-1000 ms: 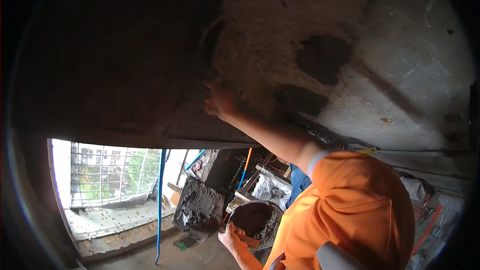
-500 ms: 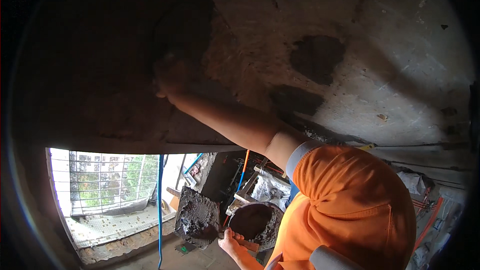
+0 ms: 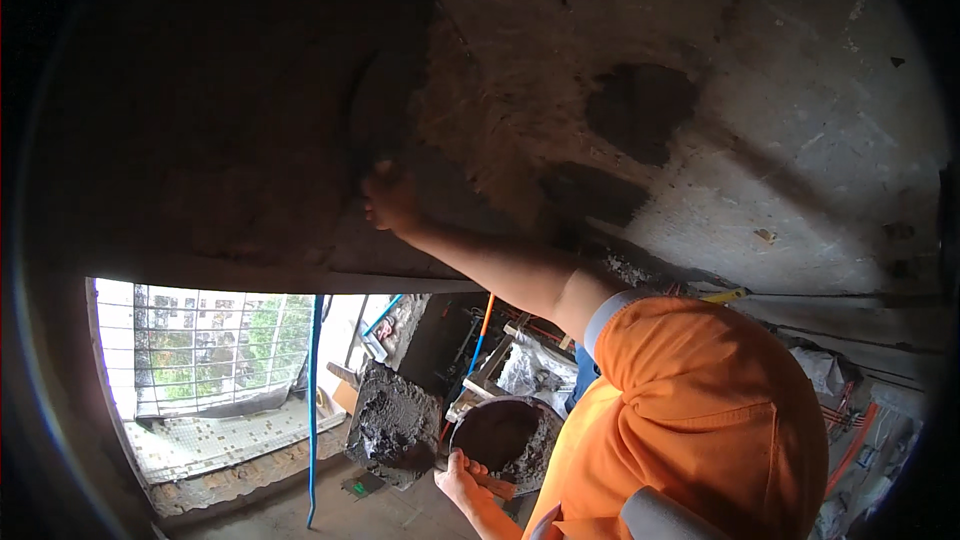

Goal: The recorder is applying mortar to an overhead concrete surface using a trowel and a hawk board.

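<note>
My right arm, in an orange sleeve, stretches up to the dark surface [image 3: 250, 170] overhead. My right hand [image 3: 391, 198] is closed against it, and what the fingers hold is lost in the dark. A faint dark curved edge shows just above that hand. Low in the middle, my left hand [image 3: 462, 480] is closed on the wooden handle [image 3: 496, 486] of a mortar board [image 3: 395, 425]. Wet grey mortar lies over the board's square top. Beside the board stands a round bucket [image 3: 548, 418], with grey mortar inside.
A barred window [image 3: 225, 350] with a tiled sill opens at lower left. A blue pole [image 3: 314, 410] stands before it. Behind the bucket are plastic sheeting [image 3: 530, 365] and an orange-and-blue pole [image 3: 483, 330]. Dark damp patches [image 3: 640, 112] mark the pale surface at upper right.
My right hand has moved right and a little down across the dark surface. My left hand keeps the mortar board in nearly the same place. The view has shifted slightly.
</note>
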Motion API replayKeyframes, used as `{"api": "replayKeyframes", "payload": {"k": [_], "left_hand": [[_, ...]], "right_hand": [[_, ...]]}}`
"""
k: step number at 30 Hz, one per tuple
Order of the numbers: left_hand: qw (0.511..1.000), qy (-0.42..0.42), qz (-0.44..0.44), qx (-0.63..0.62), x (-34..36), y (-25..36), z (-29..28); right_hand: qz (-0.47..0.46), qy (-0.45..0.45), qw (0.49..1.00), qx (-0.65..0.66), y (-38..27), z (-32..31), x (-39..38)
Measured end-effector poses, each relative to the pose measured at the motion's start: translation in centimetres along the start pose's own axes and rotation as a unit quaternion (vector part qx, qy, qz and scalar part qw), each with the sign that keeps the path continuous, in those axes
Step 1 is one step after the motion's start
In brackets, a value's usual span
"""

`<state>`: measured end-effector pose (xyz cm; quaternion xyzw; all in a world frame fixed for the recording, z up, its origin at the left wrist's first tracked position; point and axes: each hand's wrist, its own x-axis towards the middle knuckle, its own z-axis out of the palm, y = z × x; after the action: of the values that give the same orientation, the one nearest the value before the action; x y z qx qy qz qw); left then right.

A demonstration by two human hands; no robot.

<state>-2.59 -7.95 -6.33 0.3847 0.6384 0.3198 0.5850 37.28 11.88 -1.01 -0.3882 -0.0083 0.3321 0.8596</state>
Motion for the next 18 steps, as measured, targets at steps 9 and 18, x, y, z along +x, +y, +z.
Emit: {"api": "replayKeyframes", "payload": {"k": [9,18], "left_hand": [[0.999,-0.033,-0.008,0.025,-0.5,1.6,3.6],[0.993,-0.091,-0.019,0.078,2.4,2.0,9.1]], "right_hand": [[-0.076,-0.155,0.985,-0.017,-2.3,4.9,-6.5],[0.430,-0.386,0.779,-0.243,-1.3,-10.3,-18.7]]}}
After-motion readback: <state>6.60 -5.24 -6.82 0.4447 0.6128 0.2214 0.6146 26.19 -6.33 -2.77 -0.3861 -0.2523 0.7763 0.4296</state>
